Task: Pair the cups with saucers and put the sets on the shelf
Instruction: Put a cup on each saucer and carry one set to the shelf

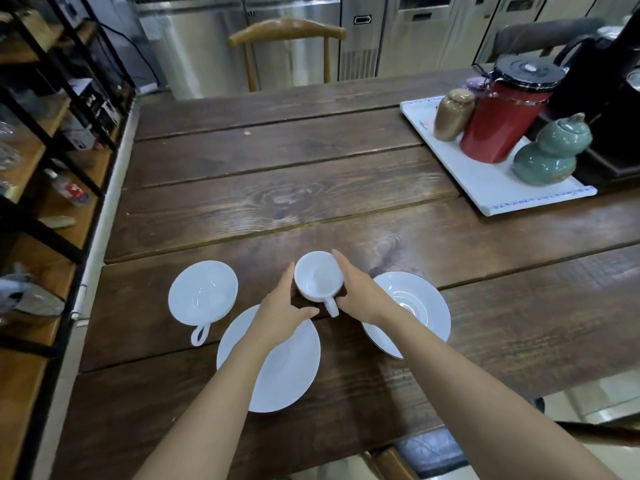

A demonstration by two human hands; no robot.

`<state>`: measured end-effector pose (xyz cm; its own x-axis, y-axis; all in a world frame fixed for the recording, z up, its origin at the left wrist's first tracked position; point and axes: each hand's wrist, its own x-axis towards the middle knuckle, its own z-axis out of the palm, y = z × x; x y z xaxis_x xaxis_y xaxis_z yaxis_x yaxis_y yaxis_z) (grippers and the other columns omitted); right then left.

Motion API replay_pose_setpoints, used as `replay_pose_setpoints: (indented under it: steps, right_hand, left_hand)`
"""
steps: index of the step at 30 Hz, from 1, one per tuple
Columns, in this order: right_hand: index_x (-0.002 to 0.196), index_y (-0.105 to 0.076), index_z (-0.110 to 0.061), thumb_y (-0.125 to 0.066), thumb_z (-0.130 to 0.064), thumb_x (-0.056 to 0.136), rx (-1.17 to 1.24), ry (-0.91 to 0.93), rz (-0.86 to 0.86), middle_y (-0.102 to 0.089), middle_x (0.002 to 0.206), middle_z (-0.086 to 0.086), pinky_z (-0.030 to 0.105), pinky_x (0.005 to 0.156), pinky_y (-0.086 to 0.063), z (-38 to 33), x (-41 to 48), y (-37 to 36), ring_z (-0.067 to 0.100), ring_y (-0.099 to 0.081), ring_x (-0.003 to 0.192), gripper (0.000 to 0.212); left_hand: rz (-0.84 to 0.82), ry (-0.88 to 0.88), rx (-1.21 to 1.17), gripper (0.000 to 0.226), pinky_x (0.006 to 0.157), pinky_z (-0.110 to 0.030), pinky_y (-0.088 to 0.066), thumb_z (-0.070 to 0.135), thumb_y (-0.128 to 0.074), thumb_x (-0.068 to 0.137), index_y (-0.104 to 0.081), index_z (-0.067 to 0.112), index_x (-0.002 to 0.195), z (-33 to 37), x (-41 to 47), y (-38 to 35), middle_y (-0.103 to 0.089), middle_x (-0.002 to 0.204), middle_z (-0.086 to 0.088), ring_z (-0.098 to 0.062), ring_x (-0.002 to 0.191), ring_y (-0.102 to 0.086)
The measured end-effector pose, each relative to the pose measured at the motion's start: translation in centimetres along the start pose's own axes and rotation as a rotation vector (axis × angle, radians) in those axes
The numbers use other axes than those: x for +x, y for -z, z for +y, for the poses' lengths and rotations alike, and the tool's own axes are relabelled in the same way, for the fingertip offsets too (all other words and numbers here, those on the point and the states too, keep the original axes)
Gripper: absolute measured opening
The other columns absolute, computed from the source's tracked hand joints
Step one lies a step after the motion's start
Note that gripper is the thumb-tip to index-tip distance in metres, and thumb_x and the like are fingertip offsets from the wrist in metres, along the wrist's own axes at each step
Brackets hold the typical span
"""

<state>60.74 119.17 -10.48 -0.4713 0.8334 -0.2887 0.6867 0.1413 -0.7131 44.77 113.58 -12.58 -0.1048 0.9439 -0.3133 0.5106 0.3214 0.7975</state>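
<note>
A person sits at a dark wooden table (pixel 311 188) and reaches out with both bare arms. The left hand (pixel 284 308) and the right hand (pixel 360 294) are on either side of a small white cup (pixel 317 277). Both hands are flat and spread, with the fingers stretched out and pressed near the sides of the cup, so the cup sits between the two palms. The picture does not show if the cup is lifted or is resting on the table. Its handle points back toward the person. A second white cup (pixel 202 292) stands on the table to the left, well apart from the hands, and its handle also points toward the person. Two white saucers lie on the table. The left saucer (pixel 291 372) is under the left wrist, and the right saucer (pixel 422 306) is under the right wrist. No cup sits on a saucer yet. At the far right of the table is a white tray (pixel 485 188) with a red jar (pixel 502 119), a brown jar (pixel 453 114) and a green gourd-shaped pot (pixel 550 154) on it. A shelf (pixel 52 140) with wooden boards and black bars stands along the left side of the table. A wooden chair (pixel 287 36) is at the far end.
</note>
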Motion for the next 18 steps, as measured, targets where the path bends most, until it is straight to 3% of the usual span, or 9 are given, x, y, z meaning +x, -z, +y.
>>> replay_pose_setpoints:
  steps: [2,5,9,14,18]
  right_hand:
    - [0.138,-0.029,-0.017,-0.058,-0.001,0.080,0.061,0.024,0.029,-0.051,0.133,0.008,0.046,0.097,-0.045,-0.2,0.2,0.1,0.029,-0.049,0.119,0.068]
    - [0.133,-0.034,-0.016,-0.060,-0.007,0.081,0.070,0.005,0.036,-0.056,0.126,0.009,0.047,0.091,-0.049,-0.1,0.3,0.4,0.028,-0.054,0.112,0.059]
    - [0.129,-0.040,-0.018,-0.063,-0.006,0.077,0.108,-0.027,0.093,-0.059,0.117,0.006,0.045,0.083,-0.053,0.7,-0.4,2.0,0.025,-0.057,0.104,0.057]
    - [0.128,-0.039,-0.028,-0.069,-0.009,0.072,0.112,-0.044,0.210,-0.055,0.107,-0.006,0.029,0.067,-0.047,2.3,-3.0,4.8,0.018,-0.053,0.098,0.066]
    - [0.126,-0.041,-0.028,-0.068,-0.008,0.070,0.121,-0.085,0.255,-0.055,0.106,-0.008,0.036,0.077,-0.050,3.8,-5.5,6.1,0.019,-0.054,0.098,0.065]
  left_hand:
    - [0.037,-0.028,-0.046,0.074,0.086,-0.030,-0.043,0.019,-0.075,0.077,-0.034,0.029,0.138,0.3,0.2,-0.1,-0.054,0.127,0.007,-0.019,0.118,-0.054]
    - [0.060,-0.028,-0.045,0.065,0.084,-0.034,-0.049,0.027,-0.079,0.072,-0.045,0.025,0.127,1.1,0.5,-0.2,-0.062,0.117,0.004,-0.019,0.104,-0.061]
    - [0.065,-0.078,-0.023,0.067,0.082,-0.037,-0.051,0.042,-0.079,0.065,-0.047,0.031,0.124,2.6,0.5,-0.5,-0.062,0.109,0.011,-0.015,0.098,-0.062]
    - [0.058,-0.154,0.090,0.072,0.075,-0.034,-0.052,0.058,-0.075,0.059,-0.045,0.040,0.122,5.3,1.0,-2.0,-0.059,0.100,0.019,-0.011,0.092,-0.062]
    - [-0.018,-0.191,0.118,0.071,0.068,-0.028,-0.046,0.057,-0.074,0.063,-0.042,0.039,0.123,6.4,0.9,-4.4,-0.060,0.108,0.014,-0.010,0.089,-0.058]
